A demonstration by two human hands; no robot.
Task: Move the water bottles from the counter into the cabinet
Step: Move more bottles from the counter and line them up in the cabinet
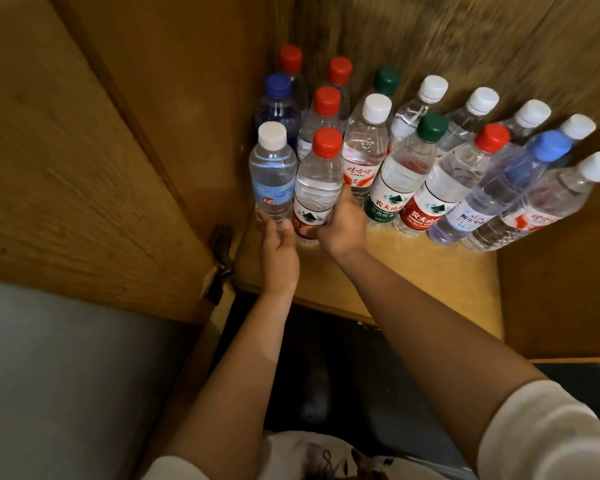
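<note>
Several water bottles stand upright in rows on the wooden cabinet shelf [430, 271]. At the front left stands a white-capped bottle with a blue label [272, 174]. My left hand [278, 252] holds it at the base, fingers curled around its bottom. Right beside it stands a red-capped bottle with a red and white label [317, 181]. My right hand [342, 226] grips its lower part, thumb on the right side. Both bottles rest on the shelf and touch each other.
The open cabinet door [84, 168] with its hinge [220, 251] stands at the left. A wooden side wall [561, 289] closes the shelf on the right. Bare shelf lies in front of the bottles on the right. The dark floor [326, 375] is below.
</note>
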